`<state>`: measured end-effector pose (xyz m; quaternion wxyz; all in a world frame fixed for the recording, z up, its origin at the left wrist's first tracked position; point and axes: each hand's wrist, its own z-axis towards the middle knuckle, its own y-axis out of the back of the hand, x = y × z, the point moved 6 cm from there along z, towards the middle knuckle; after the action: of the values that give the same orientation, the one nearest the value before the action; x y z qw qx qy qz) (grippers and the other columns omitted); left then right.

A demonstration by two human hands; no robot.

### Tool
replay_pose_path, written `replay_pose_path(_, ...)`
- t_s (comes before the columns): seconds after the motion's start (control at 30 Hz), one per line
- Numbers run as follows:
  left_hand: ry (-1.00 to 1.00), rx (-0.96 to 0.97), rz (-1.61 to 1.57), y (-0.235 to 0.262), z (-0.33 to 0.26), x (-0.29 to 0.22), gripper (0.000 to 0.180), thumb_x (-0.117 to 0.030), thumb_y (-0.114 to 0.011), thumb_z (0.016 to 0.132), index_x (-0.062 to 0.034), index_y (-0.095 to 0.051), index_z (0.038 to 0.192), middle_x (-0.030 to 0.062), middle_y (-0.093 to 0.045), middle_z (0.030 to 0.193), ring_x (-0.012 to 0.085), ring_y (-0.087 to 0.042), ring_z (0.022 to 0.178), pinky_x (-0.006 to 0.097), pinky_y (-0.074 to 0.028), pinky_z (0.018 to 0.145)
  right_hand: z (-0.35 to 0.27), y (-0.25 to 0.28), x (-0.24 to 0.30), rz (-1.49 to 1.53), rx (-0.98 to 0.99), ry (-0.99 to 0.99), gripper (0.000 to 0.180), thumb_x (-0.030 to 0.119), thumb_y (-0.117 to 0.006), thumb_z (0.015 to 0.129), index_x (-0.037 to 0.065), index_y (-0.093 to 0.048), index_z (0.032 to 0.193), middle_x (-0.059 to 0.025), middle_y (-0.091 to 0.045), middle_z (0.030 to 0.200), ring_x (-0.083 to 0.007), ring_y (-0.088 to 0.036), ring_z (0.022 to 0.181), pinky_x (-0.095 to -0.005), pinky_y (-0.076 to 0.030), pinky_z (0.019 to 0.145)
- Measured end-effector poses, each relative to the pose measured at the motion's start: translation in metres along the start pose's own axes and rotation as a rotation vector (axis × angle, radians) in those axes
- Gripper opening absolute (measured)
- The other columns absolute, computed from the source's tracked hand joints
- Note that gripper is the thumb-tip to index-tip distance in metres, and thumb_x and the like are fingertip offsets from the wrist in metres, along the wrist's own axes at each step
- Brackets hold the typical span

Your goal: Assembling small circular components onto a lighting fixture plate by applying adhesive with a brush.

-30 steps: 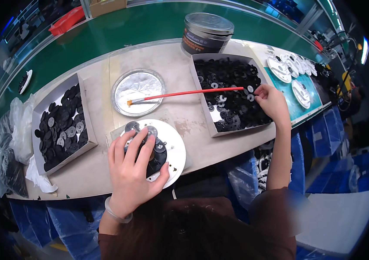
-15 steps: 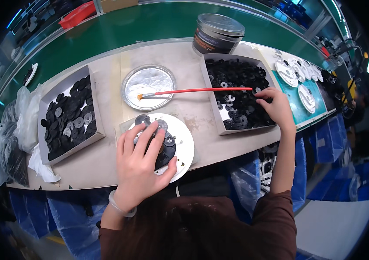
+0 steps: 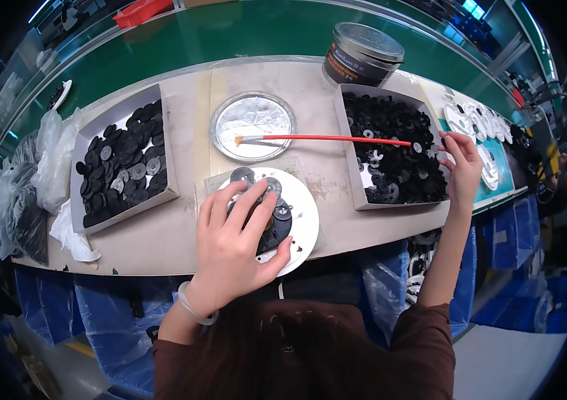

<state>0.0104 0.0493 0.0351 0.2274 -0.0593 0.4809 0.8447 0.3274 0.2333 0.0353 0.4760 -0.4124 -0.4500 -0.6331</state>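
My left hand lies over a white round plate, its fingers spread on a black housing with grey gears. The palm hides part of the housing. My right hand is at the right edge of a box of small black gears, its thumb and fingers pinched around a small dark piece too small to name. A red-handled brush lies from a round clear dish across to that box. Its bristles carry an orange-brown smear.
Left of the dish stands a box of black and grey discs. A metal-lidded tin is behind the right box. White plastic parts lie on a green mat at far right, and plastic bags at far left.
My right hand has lifted away from the gears to the right edge of the box. My left hand stays on the plate. The whole view has shifted slightly.
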Motion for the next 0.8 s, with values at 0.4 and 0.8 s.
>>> replay_pose_path(0.4,0.008,-0.06,-0.027,0.002,-0.004,0.0,0.045,-0.019,-0.071,0.06,-0.0033,-0.059,0.099,0.0108,-0.056,0.109,0.0324,-0.046,0.105,0.04,-0.038,0.087,-0.087,-0.146,0.073,0.055,0.778,-0.068,0.025,0.002,-0.055,0.08,-0.002,-0.06,0.105,-0.0065,-0.063,0.077,-0.0036,-0.054,0.06,-0.0142,-0.039,0.044)
replay_pose_path(0.8,0.051,-0.135,-0.108,0.005,-0.009,0.002,0.045,-0.016,-0.077,0.058,-0.0031,-0.054,0.094,0.011,-0.057,0.109,0.0321,-0.044,0.106,0.039,-0.038,0.086,-0.108,-0.206,0.046,0.184,1.174,-0.56,0.018,0.008,-0.057,0.083,-0.003,-0.062,0.095,-0.0083,-0.064,0.07,-0.0011,-0.044,0.048,-0.0137,-0.027,0.041)
